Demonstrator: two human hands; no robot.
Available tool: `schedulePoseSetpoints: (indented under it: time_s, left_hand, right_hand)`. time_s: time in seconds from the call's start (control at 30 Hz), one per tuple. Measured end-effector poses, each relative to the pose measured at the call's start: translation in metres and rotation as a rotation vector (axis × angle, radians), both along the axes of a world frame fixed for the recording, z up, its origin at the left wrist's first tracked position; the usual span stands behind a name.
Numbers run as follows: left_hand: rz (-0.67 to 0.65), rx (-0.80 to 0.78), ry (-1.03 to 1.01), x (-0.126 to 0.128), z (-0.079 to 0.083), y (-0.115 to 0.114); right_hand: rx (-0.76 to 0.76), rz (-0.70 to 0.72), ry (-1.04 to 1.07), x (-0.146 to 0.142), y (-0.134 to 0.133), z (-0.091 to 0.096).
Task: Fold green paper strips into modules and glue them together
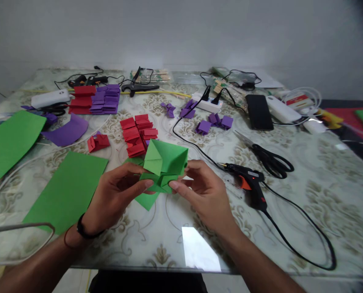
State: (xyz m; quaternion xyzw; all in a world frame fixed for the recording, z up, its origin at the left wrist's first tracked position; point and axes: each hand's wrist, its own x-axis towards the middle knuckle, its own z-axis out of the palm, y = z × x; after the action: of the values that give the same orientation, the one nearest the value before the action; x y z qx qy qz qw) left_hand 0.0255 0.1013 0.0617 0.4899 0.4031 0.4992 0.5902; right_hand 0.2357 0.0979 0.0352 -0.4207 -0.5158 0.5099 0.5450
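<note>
Over the surface (157,252), the left hand (114,193) and right hand (207,193) hold a folded green paper piece (171,158) between them, each grip pinching an edge; several fingertips vanish behind it. It overlaps the red folded-paper block (135,132). A green paper corner (147,201) pokes out below, the rest hidden. Leftward, one green sheet (12,142) runs out of sight.

Green paper (173,158), floral-patterned tabletop (334,195)
</note>
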Motion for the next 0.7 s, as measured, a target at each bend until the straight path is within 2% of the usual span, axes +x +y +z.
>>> schedulePoseSetpoints:
  time_s: [0.1,0.27,0.43,0.53,0.63,0.7]
  left_hand:
    - [0.008,0.021,0.014,0.0003,0.0009,0.0003]
    - [-0.009,0.026,0.100,-0.0023,-0.0012,-0.0013]
    - [0.046,0.037,0.159,-0.0013,0.0004,-0.0028]
    - [0.074,-0.065,0.134,0.0012,0.0038,-0.0013]
    - [-0.061,-0.231,0.137,0.0012,0.0043,0.0028]
    - [-0.157,-0.285,0.174,-0.0009,0.0011,0.0057]
  right_hand:
    - [0.047,-0.017,-0.045,0.0015,0.0014,0.0019]
    - [0.077,0.050,-0.062,0.0026,0.0020,0.0048]
    - [-0.036,0.065,-0.039,0.0008,-0.0011,0.0039]
    - [-0.099,0.048,-0.005,-0.0016,-0.0028,0.0040]
    - [-0.149,0.033,0.062,-0.0039,-0.0024,0.0046]
    - [-0.190,0.060,0.095,-0.0048,-0.0012,0.0044]
